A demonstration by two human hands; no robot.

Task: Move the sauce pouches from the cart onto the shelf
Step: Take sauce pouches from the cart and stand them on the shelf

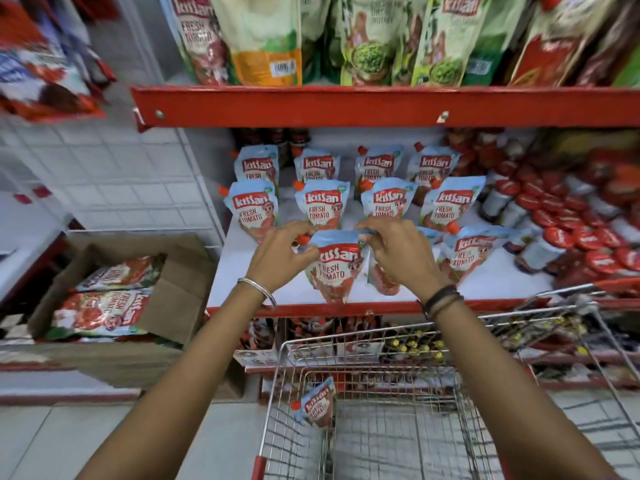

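Both hands set a sauce pouch (335, 268) upright at the front edge of the white shelf (242, 271)

Left hand (282, 252) and right hand (398, 252) pinch its top corners; behind it stand rows of like pouches; below the shelf, one pouch (317, 403) remains in the cart (381, 393)

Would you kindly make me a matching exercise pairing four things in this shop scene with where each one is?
Things:
1. Pouch in both hands
2. Lone pouch
3. Cardboard box
4. Red-capped bottles

Places:
A. In the cart
B. Left of the shelf
C. At the shelf's front edge
D. On the shelf's right side

Pairs: 1-C, 2-A, 3-B, 4-D
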